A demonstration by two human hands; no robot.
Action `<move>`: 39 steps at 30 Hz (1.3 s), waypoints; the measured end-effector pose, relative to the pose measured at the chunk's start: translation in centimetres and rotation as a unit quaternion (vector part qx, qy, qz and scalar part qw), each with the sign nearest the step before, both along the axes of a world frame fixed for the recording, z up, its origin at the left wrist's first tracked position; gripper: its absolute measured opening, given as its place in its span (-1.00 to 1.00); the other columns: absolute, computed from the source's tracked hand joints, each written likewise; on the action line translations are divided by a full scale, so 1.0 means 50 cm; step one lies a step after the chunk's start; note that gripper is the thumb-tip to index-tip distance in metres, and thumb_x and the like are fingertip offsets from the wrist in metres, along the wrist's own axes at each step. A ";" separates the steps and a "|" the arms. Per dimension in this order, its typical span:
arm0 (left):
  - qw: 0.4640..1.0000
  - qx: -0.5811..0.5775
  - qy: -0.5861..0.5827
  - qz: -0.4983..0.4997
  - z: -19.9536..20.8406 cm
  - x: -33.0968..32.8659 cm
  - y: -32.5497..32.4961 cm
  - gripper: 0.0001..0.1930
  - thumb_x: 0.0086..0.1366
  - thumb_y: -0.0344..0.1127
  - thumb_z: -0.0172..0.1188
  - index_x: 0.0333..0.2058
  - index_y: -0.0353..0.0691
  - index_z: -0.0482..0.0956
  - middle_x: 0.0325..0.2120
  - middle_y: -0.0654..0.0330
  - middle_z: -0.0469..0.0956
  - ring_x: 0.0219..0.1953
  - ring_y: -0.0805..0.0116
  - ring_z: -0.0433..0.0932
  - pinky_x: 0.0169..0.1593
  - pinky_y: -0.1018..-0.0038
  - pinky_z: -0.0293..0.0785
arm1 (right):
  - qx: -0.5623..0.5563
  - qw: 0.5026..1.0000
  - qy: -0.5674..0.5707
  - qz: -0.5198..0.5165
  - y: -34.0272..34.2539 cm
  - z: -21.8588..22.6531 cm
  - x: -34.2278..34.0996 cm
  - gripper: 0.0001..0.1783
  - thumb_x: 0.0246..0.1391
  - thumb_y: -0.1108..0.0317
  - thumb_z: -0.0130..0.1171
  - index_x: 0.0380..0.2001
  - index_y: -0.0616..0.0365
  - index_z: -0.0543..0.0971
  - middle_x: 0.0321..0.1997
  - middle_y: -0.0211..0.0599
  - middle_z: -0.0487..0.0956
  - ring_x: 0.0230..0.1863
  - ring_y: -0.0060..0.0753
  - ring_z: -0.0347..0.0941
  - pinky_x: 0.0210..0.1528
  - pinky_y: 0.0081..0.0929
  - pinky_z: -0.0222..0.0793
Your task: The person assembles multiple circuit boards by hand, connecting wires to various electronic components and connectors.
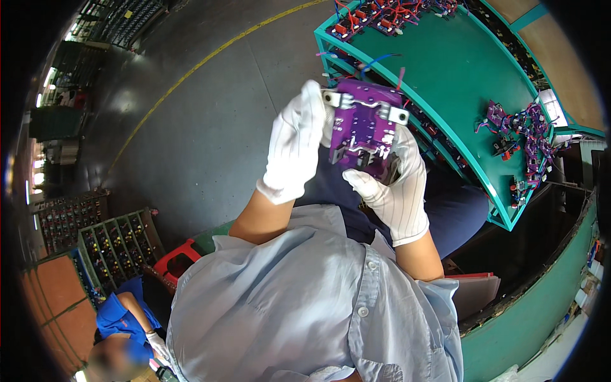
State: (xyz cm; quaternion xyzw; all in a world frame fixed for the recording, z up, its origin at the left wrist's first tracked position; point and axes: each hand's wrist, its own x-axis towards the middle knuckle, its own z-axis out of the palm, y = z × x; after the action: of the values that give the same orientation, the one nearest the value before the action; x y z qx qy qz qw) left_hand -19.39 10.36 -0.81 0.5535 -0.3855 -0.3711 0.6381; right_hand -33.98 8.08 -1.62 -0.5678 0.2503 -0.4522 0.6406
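Note:
Both my hands, in white striped gloves, hold up a purple circuit board (364, 127) in front of me. Its solder side faces me, with silvery solder tracks and two transistor-like parts with metal tabs at the upper corners. My left hand (296, 140) grips the board's left edge, fingers closed at the upper left corner. My right hand (396, 184) holds the lower right edge, the thumb near the bottom and the other fingers partly hidden behind. Blue and pink wires (380, 62) stick out beyond the board's top.
A green-topped bench (439, 60) curves along the right, with wired boards (382, 16) at its far end and a pile of purple boards (525, 137) on its right. A person in blue (124, 315) is at the lower left, near a red stool (176, 260) and a rack of parts (118, 251).

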 end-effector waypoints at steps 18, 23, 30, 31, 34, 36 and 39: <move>0.901 -0.125 -0.400 -0.107 0.012 0.004 0.013 -0.52 0.06 -0.59 0.09 0.00 -0.38 0.23 -0.25 0.05 0.44 -0.25 0.47 0.45 -0.27 0.57 0.43 | -0.119 0.981 0.145 -0.053 -0.016 0.053 -0.013 -0.25 -0.27 0.22 0.38 -0.02 0.34 0.30 -0.18 -0.26 0.49 -0.20 -0.54 0.42 -0.13 -0.57 0.33; 0.985 -0.076 0.076 -0.133 0.024 -0.019 0.019 -0.55 0.14 -0.58 -0.01 0.04 -0.37 0.20 -0.25 0.14 0.41 -0.30 0.56 0.40 -0.26 0.63 0.36 | -0.114 0.983 0.117 -0.078 -0.009 0.039 -0.004 -0.23 -0.29 0.22 0.39 -0.02 0.34 0.29 -0.21 -0.28 0.50 -0.25 -0.59 0.43 -0.17 -0.62 0.35; 0.969 -0.106 0.138 -0.177 0.025 -0.007 0.022 -0.18 0.19 0.31 -0.36 0.09 -0.41 0.16 -0.15 0.10 0.41 -0.27 0.48 0.43 -0.18 0.60 0.34 | 0.092 0.995 -0.031 0.037 -0.032 0.026 -0.032 -0.27 -0.28 0.32 0.31 0.01 0.31 0.26 -0.18 -0.31 0.44 -0.25 -0.55 0.39 -0.18 -0.62 0.32; 0.960 -0.155 0.135 -0.192 0.028 -0.014 0.016 -0.33 0.31 0.11 -0.55 0.12 -0.35 0.14 0.02 0.06 0.23 -0.47 0.51 0.32 -0.35 0.62 0.31 | 0.100 0.992 -0.074 0.017 -0.034 0.011 -0.032 -0.25 -0.29 0.35 0.29 0.03 0.33 0.24 -0.14 -0.28 0.42 -0.19 -0.53 0.36 -0.13 -0.60 0.30; 0.974 -0.128 0.014 -0.185 0.048 -0.016 0.023 -0.34 0.32 0.08 -0.54 0.11 -0.38 0.14 0.05 0.07 0.22 -0.44 0.51 0.34 -0.32 0.62 0.30 | 0.087 0.988 -0.124 -0.015 -0.040 -0.044 -0.032 -0.21 -0.29 0.37 0.26 0.07 0.38 0.19 -0.03 -0.23 0.34 -0.05 -0.44 0.30 0.00 -0.52 0.23; 0.973 -0.131 0.007 -0.188 0.052 -0.015 0.028 -0.36 0.32 0.06 -0.51 0.10 -0.40 0.16 0.05 0.05 0.24 -0.39 0.45 0.36 -0.29 0.60 0.30 | 0.100 0.984 -0.144 -0.011 -0.036 -0.042 -0.027 -0.20 -0.28 0.36 0.27 0.07 0.39 0.18 0.00 -0.21 0.33 -0.02 -0.42 0.27 0.05 -0.47 0.17; 0.986 -0.026 -0.146 -0.082 0.066 -0.034 0.022 -0.54 0.14 -0.26 0.07 0.00 -0.33 0.28 -0.10 0.02 0.38 -0.30 0.24 0.36 -0.29 0.48 0.35 | 0.015 0.998 -0.061 -0.024 -0.035 -0.014 -0.022 -0.24 -0.23 0.28 0.28 0.05 0.37 0.21 -0.07 -0.22 0.39 -0.09 -0.47 0.33 0.00 -0.49 0.23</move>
State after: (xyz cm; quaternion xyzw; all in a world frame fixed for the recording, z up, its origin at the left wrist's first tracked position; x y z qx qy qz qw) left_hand -21.11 11.46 2.47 0.5511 -0.5284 -0.3274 0.5567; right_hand -35.07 6.34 -2.30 -0.5231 0.2307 -0.4973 0.6526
